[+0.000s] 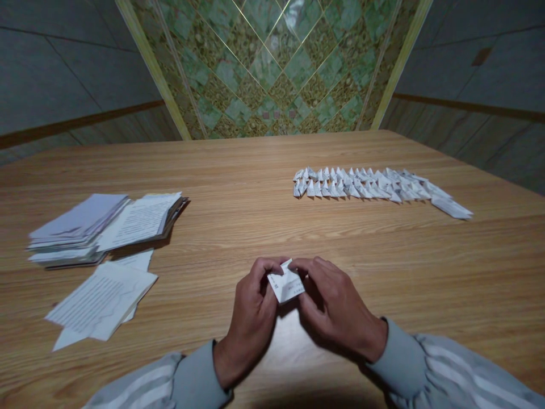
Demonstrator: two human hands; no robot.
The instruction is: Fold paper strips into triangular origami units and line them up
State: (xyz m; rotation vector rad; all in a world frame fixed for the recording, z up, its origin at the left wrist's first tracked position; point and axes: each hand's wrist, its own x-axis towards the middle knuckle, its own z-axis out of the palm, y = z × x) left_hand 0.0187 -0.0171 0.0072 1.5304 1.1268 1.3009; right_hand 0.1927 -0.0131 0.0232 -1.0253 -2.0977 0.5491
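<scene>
A small piece of folded paper (286,286) with printed text is held up between both hands, near the front middle of the table. My left hand (254,307) pinches its left side, the index finger bent over the top edge and the thumb beside it. On the other side, my right hand (334,298) grips the right edge, with fingers above and thumb below. A peak of the paper stands up between the fingertips. Parts of the fingers behind the paper are hidden.
Two rows of folded paper pieces (353,184) stand at the back right of the wooden table (221,216). An open book or stack of pages (85,218) lies at the left. Loose printed sheets (102,298) overlap in front of it. A tiled wall (272,68) rises behind.
</scene>
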